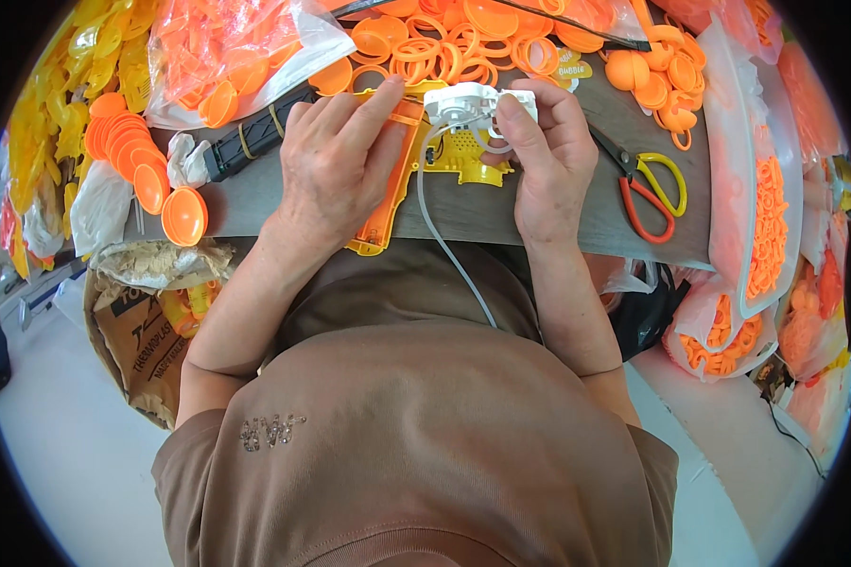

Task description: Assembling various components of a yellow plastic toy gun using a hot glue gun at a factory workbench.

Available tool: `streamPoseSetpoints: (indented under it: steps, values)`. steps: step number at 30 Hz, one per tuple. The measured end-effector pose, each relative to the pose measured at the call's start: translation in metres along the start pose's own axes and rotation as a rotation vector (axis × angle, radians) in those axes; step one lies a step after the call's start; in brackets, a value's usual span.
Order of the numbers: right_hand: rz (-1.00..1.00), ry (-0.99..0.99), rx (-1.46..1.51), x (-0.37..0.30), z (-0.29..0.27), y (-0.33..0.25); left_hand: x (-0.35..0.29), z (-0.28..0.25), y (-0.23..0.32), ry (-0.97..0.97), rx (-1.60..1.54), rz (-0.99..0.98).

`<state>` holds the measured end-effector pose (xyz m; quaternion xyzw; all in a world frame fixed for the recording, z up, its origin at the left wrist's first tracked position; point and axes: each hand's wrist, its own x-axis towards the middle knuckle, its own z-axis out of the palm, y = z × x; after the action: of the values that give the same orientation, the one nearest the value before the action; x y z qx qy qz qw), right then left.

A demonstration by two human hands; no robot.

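Observation:
My right hand (553, 156) grips a white plastic mechanism (468, 106) between thumb and fingers. From it a thin clear tube (435, 213) hangs down toward my lap. At its left, my left hand (336, 156) is closed on an orange plastic shell (383, 213), long and trough-like, lying at the table's near edge; its fingertips are partly hidden. Between the hands, below the mechanism, lies a yellow plastic shell (465, 156) with a patch of small holes.
Scissors (638, 184) with red and yellow handles lie right on the grey table (558, 241). Orange rings (435, 57) heap at the back, orange cups (184, 215) stand left beside a black bar (246, 142). Bags of orange parts (769, 227) line the right; a paper sack (137, 331) stands lower left.

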<state>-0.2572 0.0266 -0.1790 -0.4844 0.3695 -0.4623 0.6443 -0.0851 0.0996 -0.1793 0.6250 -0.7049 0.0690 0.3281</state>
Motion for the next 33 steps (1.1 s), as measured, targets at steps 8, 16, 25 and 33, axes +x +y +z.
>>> streamPoseSetpoints:
  steps: [8, 16, 25, 33]
  values:
    - [-0.016, -0.008, 0.008, 0.002, -0.002, 0.001, 0.004, 0.0, 0.004, -0.033, 0.026, -0.061]
    - [-0.011, -0.025, -0.005, 0.001, -0.001, 0.0, 0.002, 0.0, 0.004, -0.068, 0.079, -0.052]
    - [0.017, -0.087, 0.033, 0.004, -0.008, -0.004, 0.001, 0.001, 0.005, -0.031, 0.098, -0.017]
    - [0.103, -0.126, 0.056, 0.013, -0.007, -0.011, 0.01, -0.015, 0.014, 0.151, -0.163, -0.016]
